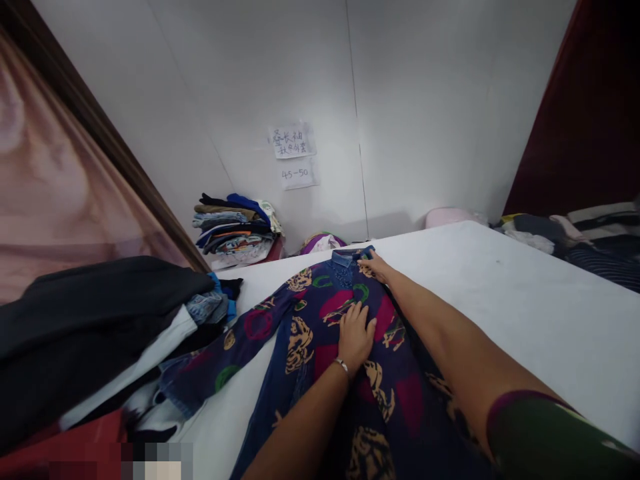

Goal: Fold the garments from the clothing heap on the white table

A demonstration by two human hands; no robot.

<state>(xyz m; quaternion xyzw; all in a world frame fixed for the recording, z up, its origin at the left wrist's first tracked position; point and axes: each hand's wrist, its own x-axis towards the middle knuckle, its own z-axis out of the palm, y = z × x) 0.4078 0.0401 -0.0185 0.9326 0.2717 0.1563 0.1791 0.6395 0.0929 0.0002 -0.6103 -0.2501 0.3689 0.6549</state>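
A long-sleeved patterned shirt, dark blue and purple with tan, green and magenta motifs, lies spread on the white table, collar at the far end. Its denim collar and cuff match. One sleeve reaches out to the left, over the edge of the heaped clothes. My left hand rests flat on the chest of the shirt, fingers extended, a bracelet on its wrist. Beside the collar, my right hand pinches the fabric at the right shoulder. The lower part of the shirt is partly hidden behind my forearms.
Dark, white and red clothes are heaped at the left. A folded stack stands behind the table's far left edge. More clothes lie at the right. Handwritten paper signs hang on the wall; a pink curtain hangs left.
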